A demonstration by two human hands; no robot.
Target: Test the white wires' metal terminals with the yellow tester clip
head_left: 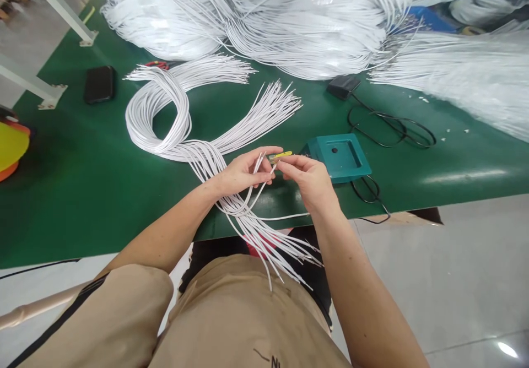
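My left hand [248, 171] is closed around a few white wires, their ends sticking up past the fingers. Close in front of it, my right hand [306, 178] pinches the tip of a white wire [270, 172] between thumb and finger. Just beyond the fingertips is a small yellow tool [284, 155]; whether either hand touches it I cannot tell. The bundle of white wires [198, 153] lies under my left wrist, curls into a loop at the left, and hangs over the table's front edge. To the right of my right hand sits a teal device [341, 156] with a square recess.
Large heaps of white wires [297, 26] fill the back of the green table [82, 191]. A black adapter [344, 86] and its cable lie at the right. A dark rectangular object [99, 84] rests near white metal posts [35, 84]. A yellow and orange object [12, 146] is far left.
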